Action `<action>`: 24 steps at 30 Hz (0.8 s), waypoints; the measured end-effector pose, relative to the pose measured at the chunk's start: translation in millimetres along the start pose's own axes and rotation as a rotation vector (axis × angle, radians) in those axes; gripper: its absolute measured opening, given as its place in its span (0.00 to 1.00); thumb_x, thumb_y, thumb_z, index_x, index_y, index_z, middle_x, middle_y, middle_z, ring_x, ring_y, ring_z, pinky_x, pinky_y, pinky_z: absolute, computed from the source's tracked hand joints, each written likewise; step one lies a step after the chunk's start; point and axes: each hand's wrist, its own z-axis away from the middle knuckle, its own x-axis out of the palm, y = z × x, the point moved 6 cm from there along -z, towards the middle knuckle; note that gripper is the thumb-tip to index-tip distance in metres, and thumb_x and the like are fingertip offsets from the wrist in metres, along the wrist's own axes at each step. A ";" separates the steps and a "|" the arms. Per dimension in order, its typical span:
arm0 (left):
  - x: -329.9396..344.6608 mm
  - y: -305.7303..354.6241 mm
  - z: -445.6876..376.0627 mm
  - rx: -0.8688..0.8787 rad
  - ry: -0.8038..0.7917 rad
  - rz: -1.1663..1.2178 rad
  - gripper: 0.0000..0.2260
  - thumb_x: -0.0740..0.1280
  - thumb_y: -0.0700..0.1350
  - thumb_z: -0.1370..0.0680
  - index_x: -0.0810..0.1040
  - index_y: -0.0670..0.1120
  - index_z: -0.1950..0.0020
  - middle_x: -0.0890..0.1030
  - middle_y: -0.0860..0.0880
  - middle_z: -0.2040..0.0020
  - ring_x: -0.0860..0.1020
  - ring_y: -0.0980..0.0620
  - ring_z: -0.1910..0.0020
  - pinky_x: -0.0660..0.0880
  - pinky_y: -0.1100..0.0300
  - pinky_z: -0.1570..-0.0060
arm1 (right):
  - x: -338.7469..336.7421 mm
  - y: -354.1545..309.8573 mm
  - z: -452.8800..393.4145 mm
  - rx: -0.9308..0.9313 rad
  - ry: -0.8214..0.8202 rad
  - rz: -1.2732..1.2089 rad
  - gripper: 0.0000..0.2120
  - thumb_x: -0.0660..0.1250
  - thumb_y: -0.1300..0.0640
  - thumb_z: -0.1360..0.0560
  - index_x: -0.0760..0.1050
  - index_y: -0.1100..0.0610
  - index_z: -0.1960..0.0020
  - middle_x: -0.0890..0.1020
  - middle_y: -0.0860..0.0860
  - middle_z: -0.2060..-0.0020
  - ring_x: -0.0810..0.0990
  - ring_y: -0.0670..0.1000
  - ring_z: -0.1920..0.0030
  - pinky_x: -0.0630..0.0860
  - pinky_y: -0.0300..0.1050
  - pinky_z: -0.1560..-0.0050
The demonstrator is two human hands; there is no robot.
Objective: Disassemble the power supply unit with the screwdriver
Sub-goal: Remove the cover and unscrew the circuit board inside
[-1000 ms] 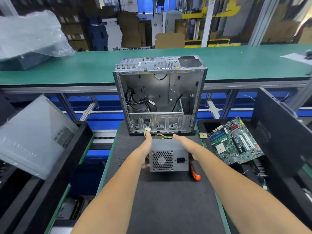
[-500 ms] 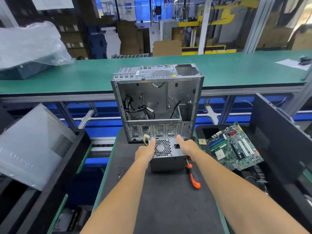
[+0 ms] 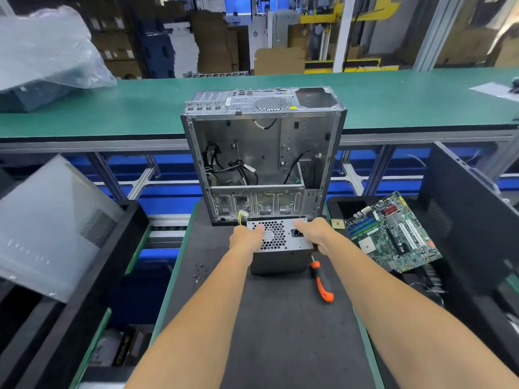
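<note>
A grey power supply unit (image 3: 280, 249) stands on the black mat (image 3: 280, 332) with its perforated fan grille and power socket facing up. My left hand (image 3: 245, 238) grips its left upper edge. My right hand (image 3: 317, 234) grips its right upper edge, thumb curled under the corner. Yellow wires (image 3: 242, 216) stick out behind the unit's left side. An orange-and-black screwdriver (image 3: 321, 282) lies on the mat just right of the unit, untouched.
An open, stripped computer case (image 3: 264, 153) stands upright right behind the unit. Several loose screws (image 3: 199, 272) lie on the mat to the left. A motherboard (image 3: 393, 231) rests in the black bin at right. A case side panel (image 3: 50, 223) leans at left.
Both hands have turned the power supply unit so its fan grille faces up instead of toward me. It now stands closer to the case. The screwdriver has become fully exposed beside it.
</note>
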 end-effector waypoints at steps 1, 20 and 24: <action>-0.6 0.7 1.6 -0.006 0.006 0.014 0.23 0.64 0.53 0.22 0.68 0.38 0.35 0.76 0.46 0.55 0.73 0.51 0.63 0.69 0.58 0.62 | -0.8 -1.0 1.3 0.006 0.004 0.007 0.25 0.64 0.51 0.21 0.68 0.69 0.34 0.74 0.58 0.47 0.73 0.57 0.49 0.67 0.46 0.52; -5.5 -7.8 26.8 -0.024 -0.084 0.143 0.09 0.65 0.43 0.24 0.65 0.42 0.55 0.66 0.50 0.63 0.66 0.53 0.66 0.67 0.58 0.67 | -10.6 0.9 27.4 0.087 -0.216 -0.059 0.18 0.69 0.54 0.24 0.72 0.64 0.40 0.77 0.56 0.54 0.76 0.53 0.57 0.73 0.47 0.58; -4.5 -11.2 26.6 -0.120 -0.243 0.219 0.21 0.68 0.45 0.23 0.67 0.37 0.35 0.78 0.43 0.45 0.76 0.43 0.45 0.74 0.46 0.42 | -6.2 5.1 35.9 0.222 -0.347 -0.278 0.35 0.55 0.29 0.26 0.74 0.60 0.42 0.79 0.57 0.45 0.78 0.58 0.45 0.75 0.53 0.49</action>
